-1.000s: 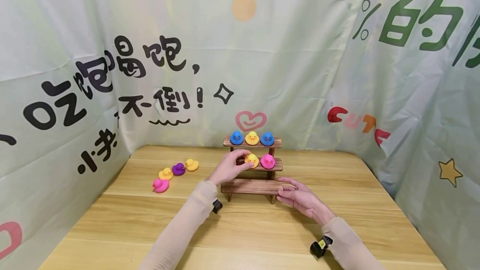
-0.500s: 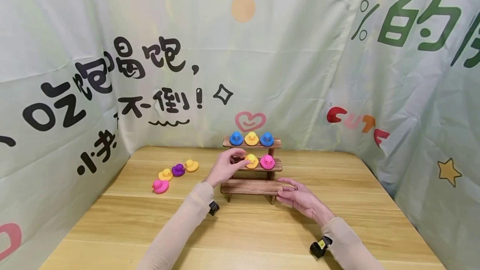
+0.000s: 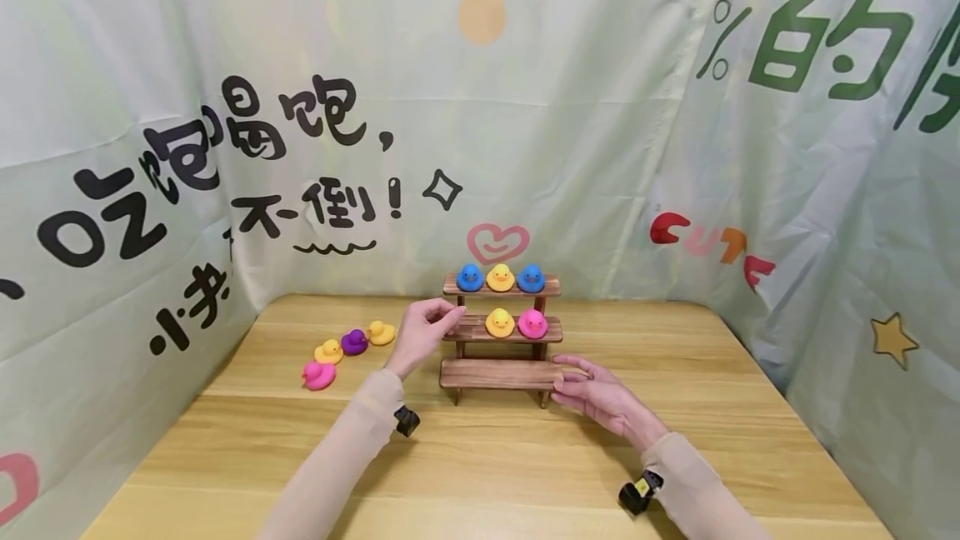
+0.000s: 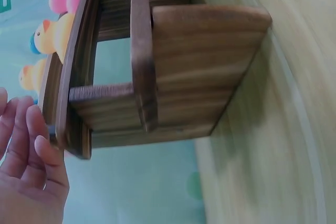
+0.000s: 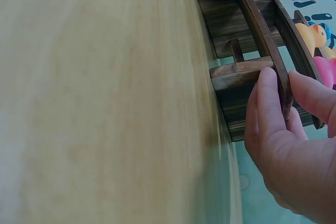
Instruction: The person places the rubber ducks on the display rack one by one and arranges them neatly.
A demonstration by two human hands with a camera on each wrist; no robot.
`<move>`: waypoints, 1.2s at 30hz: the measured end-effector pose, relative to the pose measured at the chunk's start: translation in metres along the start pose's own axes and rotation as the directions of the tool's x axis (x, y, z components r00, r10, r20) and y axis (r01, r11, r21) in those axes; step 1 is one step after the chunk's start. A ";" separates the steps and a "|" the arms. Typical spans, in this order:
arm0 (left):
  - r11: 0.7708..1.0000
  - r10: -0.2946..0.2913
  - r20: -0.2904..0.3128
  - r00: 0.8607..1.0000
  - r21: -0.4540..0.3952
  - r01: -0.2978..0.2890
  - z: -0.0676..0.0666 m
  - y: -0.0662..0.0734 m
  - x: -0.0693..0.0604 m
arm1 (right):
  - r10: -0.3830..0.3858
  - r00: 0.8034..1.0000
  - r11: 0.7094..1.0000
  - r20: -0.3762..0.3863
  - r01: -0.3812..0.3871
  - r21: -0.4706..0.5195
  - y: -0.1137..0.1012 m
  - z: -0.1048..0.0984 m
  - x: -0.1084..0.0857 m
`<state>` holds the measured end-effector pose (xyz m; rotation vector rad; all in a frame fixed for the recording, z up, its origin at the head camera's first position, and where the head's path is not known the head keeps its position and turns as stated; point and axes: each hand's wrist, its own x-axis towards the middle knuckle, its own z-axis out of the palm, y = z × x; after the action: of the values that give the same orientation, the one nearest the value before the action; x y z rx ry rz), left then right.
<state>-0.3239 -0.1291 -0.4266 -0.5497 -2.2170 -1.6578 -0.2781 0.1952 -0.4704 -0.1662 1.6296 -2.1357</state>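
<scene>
Printed cloth (image 3: 570, 148) hangs around one wooden bench (image 3: 480, 473), on which stands one wooden stand (image 3: 474, 330) with three tiers. Two hands are at it: the right hand (image 3: 602, 400) grips the right end of the bottom tier between thumb and fingers, while the left hand (image 3: 422, 336), holding nothing, has its fingers loosely bent beside the left end of the middle tier. Two blue ducks (image 3: 470, 278) flank one yellow duck (image 3: 500, 278) on top; a second yellow duck (image 3: 499, 323) and one pink duck (image 3: 532, 324) occupy the middle tier; left of the stand sit two more yellow ducks (image 3: 382, 333), one purple duck (image 3: 354, 342) and another pink duck (image 3: 319, 376), nine in all.
</scene>
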 end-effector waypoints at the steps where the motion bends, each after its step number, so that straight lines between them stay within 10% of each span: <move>1: 1.000 -0.001 0.005 1.000 -0.003 0.001 -0.003 0.000 -0.001 | -0.001 1.000 1.000 0.001 0.001 -0.002 0.000 0.000 0.000; 11: 0.998 -0.058 0.033 0.998 0.013 0.058 -0.035 -0.009 -0.016 | -0.018 0.999 1.000 0.028 0.019 -0.018 -0.001 -0.001 -0.001; 36: 0.975 -0.212 0.261 0.942 0.118 0.187 -0.117 -0.026 -0.037 | -0.007 1.000 1.000 0.021 0.007 0.006 0.002 -0.002 0.001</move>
<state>-0.3019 -0.2524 -0.4336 -0.5751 -2.6118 -1.6492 -0.2791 0.1963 -0.4734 -0.1924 1.6136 -2.1365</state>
